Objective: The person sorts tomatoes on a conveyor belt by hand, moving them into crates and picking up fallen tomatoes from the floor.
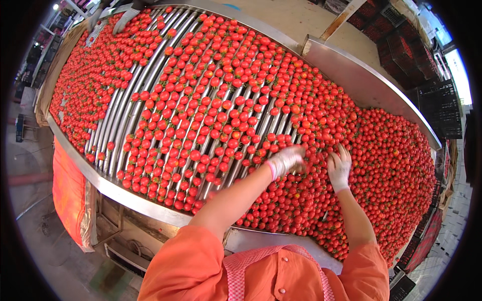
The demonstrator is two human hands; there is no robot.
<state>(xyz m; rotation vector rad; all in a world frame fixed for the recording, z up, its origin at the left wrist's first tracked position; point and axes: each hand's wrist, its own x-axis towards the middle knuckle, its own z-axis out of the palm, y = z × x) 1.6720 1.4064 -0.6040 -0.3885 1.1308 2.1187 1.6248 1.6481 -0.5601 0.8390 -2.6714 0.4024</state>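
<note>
Red cherry tomatoes [391, 169] with green stems lie heaped at the right and spread more thinly over the steel rollers [131, 98] of a sorting conveyor. My left hand [288, 161], in a white glove with a pink cuff, is blurred at the edge of the heap, over the tomatoes and rollers; whether it holds any cannot be told. Close by on its right, my right hand [339, 168], gloved in white too, rests on the heaped tomatoes with its fingers pointing away from me. What lies under its fingertips is hidden.
Metal side walls [371, 77] edge the conveyor on the far side, with a near rim [124, 197] by my body. At the far left a person's gloved hand [126, 19] is over the tomatoes. Dark crates [401, 52], some filled with tomatoes, are stacked at the upper right.
</note>
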